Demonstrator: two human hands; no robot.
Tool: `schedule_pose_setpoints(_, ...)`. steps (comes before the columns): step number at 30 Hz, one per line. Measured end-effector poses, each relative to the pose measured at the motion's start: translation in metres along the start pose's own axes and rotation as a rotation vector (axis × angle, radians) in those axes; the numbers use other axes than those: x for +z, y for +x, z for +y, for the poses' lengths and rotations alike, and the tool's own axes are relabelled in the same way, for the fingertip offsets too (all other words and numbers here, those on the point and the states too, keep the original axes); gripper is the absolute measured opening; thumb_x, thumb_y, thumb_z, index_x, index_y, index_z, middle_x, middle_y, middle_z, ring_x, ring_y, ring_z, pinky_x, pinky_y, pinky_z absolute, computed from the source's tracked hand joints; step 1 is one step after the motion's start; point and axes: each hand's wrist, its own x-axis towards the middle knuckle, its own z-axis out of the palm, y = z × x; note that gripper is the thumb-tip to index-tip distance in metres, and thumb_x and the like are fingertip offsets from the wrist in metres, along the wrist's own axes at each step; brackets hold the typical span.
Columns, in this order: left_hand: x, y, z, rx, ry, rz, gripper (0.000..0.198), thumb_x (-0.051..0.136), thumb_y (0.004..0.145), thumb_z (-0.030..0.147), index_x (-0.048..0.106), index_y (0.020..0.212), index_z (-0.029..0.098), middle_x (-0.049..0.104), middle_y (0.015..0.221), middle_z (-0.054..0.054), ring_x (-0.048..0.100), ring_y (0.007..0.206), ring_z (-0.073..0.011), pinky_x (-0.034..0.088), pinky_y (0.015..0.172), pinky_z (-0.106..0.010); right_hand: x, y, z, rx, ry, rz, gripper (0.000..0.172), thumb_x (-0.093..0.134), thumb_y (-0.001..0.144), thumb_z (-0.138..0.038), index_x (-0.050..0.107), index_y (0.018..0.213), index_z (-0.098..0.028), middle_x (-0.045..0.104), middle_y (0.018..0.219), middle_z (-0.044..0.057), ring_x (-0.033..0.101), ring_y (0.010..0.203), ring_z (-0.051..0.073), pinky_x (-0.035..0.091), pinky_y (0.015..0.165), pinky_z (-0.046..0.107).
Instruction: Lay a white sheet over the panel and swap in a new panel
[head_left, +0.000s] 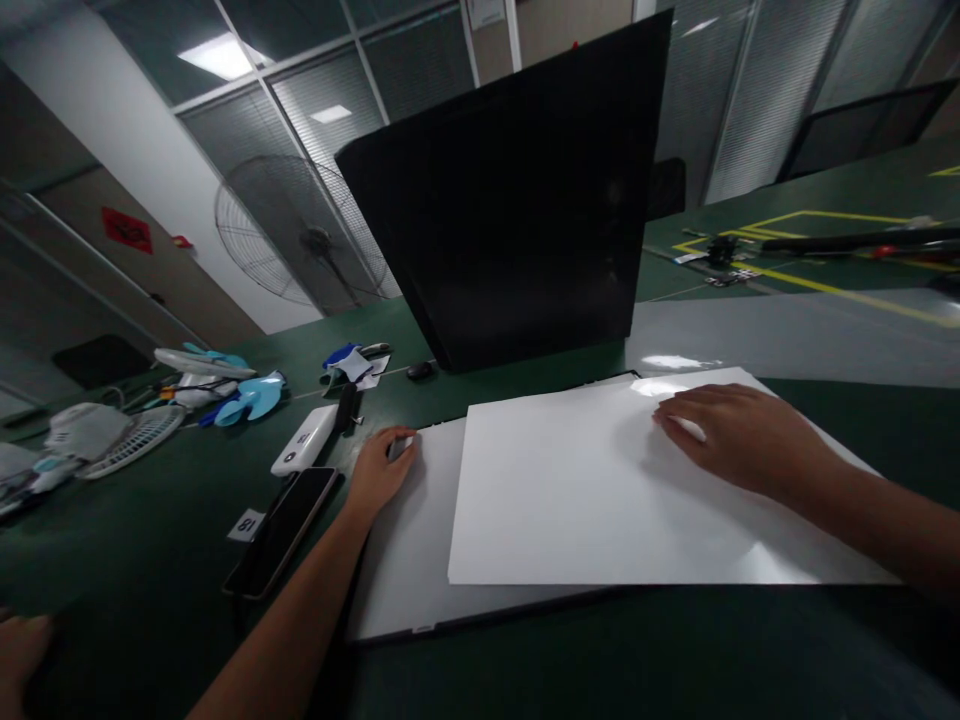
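Note:
A blank white sheet (pixel 555 500) lies over a thin grey board (pixel 405 560) with a dark edge, and reaches past it to the right. My left hand (pixel 379 470) is at the board's far left corner, thumb and forefinger bent around it. On top of the sheet, toward its far right, rests my right hand (pixel 724 430) with bent fingers drawn together. A small white patch shows between its thumb and fingers; I cannot tell whether this is a held thing or the sheet. My right forearm crosses the sheet's right edge.
A large black panel (pixel 517 210) stands upright behind the board. Left are a phone (pixel 285 530), a white device (pixel 304 440), a label (pixel 246 525), and a mouse (pixel 420 371). Small fans (pixel 255 397) lie farther left. Another person's hand (pixel 22 645) is at the lower left.

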Motion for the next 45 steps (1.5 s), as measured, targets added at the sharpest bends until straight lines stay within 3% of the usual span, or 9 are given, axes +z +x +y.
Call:
schedule_pose_setpoints(4,0.000,0.000,0.000,-0.003,-0.006,0.011,0.039,0.063,0.085,0.053,0.078,0.105,0.024,0.081,0.124,-0.011,0.072,0.121,-0.0329,0.050,0.116,-0.050,0.006,0.002,0.015,-0.026,0.033,-0.065,0.057,0.038,0.108,-0.052,0.085,0.117,-0.022,0.079,0.123,0.016,0.076,0.109,0.037,0.062,0.097,0.066)
schedule_pose_setpoints(10,-0.002,-0.002,0.007,-0.020,-0.031,0.015,0.046,0.059,0.091,0.063,0.078,0.106,0.024,0.082,0.118,-0.010,0.073,0.116,-0.0320,0.052,0.112,-0.050,0.012,-0.004,-0.021,-0.140,0.237,-0.190,0.056,0.045,0.108,-0.061,0.071,0.147,-0.030,0.060,0.159,0.005,0.058,0.146,0.037,0.048,0.121,0.069)
schedule_pose_setpoints(15,-0.003,-0.003,0.010,-0.027,-0.037,0.010,0.047,0.072,0.082,0.064,0.079,0.107,0.024,0.081,0.121,-0.010,0.072,0.118,-0.0336,0.052,0.111,-0.050,0.008,-0.006,-0.038,-0.156,0.376,-0.257,0.063,0.049,0.107,-0.065,0.056,0.162,-0.035,0.044,0.171,0.003,0.047,0.156,0.037,0.041,0.128,0.067)
schedule_pose_setpoints(18,-0.003,-0.002,0.006,-0.036,-0.039,0.008,0.046,0.075,0.080,0.059,0.078,0.109,0.024,0.081,0.123,-0.010,0.072,0.119,-0.0338,0.052,0.112,-0.051,0.004,-0.003,-0.028,-0.105,0.381,-0.260,0.066,0.043,0.108,-0.067,0.053,0.165,-0.035,0.041,0.173,0.004,0.047,0.155,0.038,0.042,0.127,0.068)
schedule_pose_setpoints(23,-0.002,-0.001,-0.003,-0.048,-0.055,0.007,0.037,0.068,0.081,0.040,0.078,0.113,0.023,0.080,0.126,-0.009,0.071,0.124,-0.0325,0.049,0.117,-0.051,0.007,0.006,0.011,-0.020,0.272,-0.121,0.062,0.037,0.112,-0.056,0.070,0.149,-0.018,0.057,0.160,0.014,0.053,0.151,0.037,0.040,0.128,0.065)
schedule_pose_setpoints(26,0.001,-0.001,-0.007,-0.053,-0.067,0.013,0.037,0.064,0.080,0.033,0.078,0.113,0.023,0.080,0.126,-0.009,0.071,0.123,-0.0320,0.048,0.118,-0.052,0.012,0.009,0.031,-0.006,0.250,-0.087,0.056,0.040,0.111,-0.047,0.077,0.138,-0.014,0.062,0.155,0.016,0.058,0.146,0.036,0.043,0.127,0.062)
schedule_pose_setpoints(36,0.003,0.000,-0.012,-0.034,-0.104,0.011,0.038,0.059,0.079,0.027,0.079,0.111,0.025,0.080,0.126,-0.007,0.070,0.124,-0.0306,0.047,0.119,-0.050,0.031,0.010,0.053,-0.086,0.310,-0.158,0.055,0.036,0.112,-0.042,0.064,0.156,-0.023,0.049,0.169,0.007,0.033,0.164,0.033,0.027,0.136,0.063)
schedule_pose_setpoints(41,0.002,0.000,-0.011,-0.017,-0.116,0.004,0.042,0.058,0.073,0.026,0.079,0.109,0.023,0.080,0.124,-0.008,0.070,0.124,-0.0316,0.047,0.119,-0.051,0.035,0.011,0.057,-0.082,0.339,-0.188,0.058,0.038,0.112,-0.049,0.055,0.163,-0.029,0.041,0.173,0.004,0.028,0.165,0.036,0.022,0.136,0.067)
schedule_pose_setpoints(45,0.001,0.000,-0.010,-0.011,-0.116,0.002,0.043,0.057,0.072,0.025,0.079,0.109,0.023,0.080,0.124,-0.008,0.070,0.124,-0.0316,0.047,0.118,-0.051,0.035,0.012,0.055,-0.075,0.337,-0.184,0.059,0.043,0.110,-0.057,0.059,0.160,-0.030,0.044,0.171,0.005,0.030,0.164,0.037,0.024,0.134,0.069)
